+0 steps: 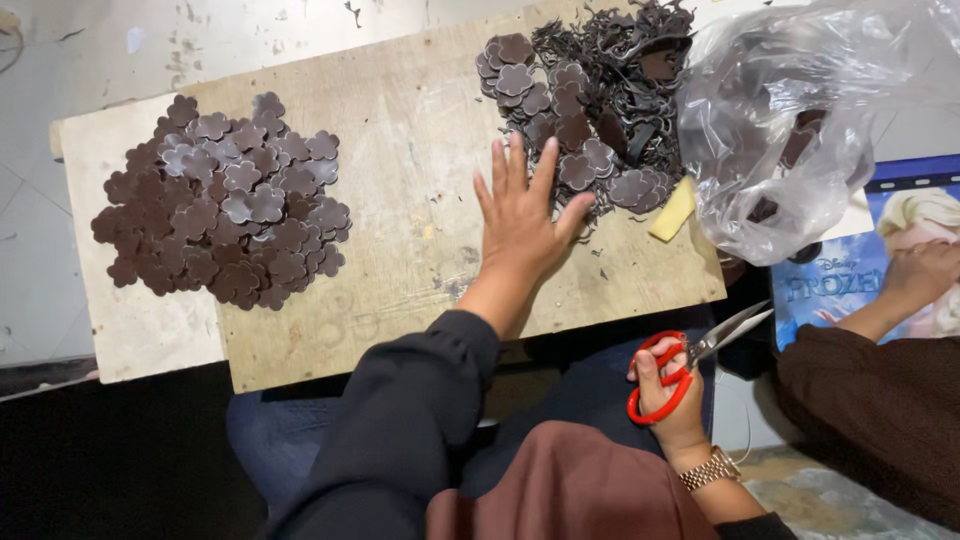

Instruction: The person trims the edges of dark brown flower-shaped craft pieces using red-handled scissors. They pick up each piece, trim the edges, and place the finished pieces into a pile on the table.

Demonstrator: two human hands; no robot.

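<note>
My left hand (522,222) lies flat and open on the wooden board (400,120), fingers spread, its fingertips touching the edge of a heap of dark brown flower-shaped pieces and offcuts (600,90). My right hand (668,395) grips red-handled scissors (700,355) below the board's near edge, blades slightly apart and pointing up to the right. A second pile of brown flower-shaped cutouts (225,205) lies on the board's left side, well away from both hands.
A crumpled clear plastic bag (790,130) sits at the board's right end, beside a yellow block (675,210). Another person's hand (920,275) and brown sleeve (870,410) rest at the right on a blue picture book (840,285). Grey floor surrounds the board.
</note>
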